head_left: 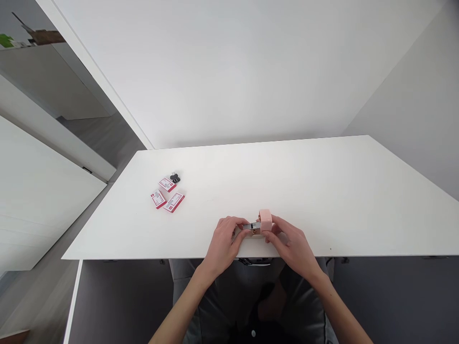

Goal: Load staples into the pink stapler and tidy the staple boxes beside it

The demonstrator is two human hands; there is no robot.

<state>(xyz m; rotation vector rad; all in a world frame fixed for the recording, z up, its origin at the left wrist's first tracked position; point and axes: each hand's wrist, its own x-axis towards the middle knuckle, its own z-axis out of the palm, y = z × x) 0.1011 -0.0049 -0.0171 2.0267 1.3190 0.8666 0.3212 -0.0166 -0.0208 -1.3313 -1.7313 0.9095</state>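
Near the front edge of the white table, a small pink stapler (266, 220) is held between both hands, with its silver metal rail (252, 226) showing to the left. My left hand (225, 240) is closed, its thumb and fingers pinching the rail's left end. On the other side, my right hand (291, 243) grips the pink body, thumb in front and fingers behind. Fingers cover part of the stapler's lower half, and I cannot make out whether staples lie in the rail.
Three small white and red boxes (174, 202) lie at the table's left, beside a small black object (175, 177), possibly a staple remover. A white wall (251, 71) rises behind the white table (304, 191). A tiny dark speck (330, 249) sits near the front edge.
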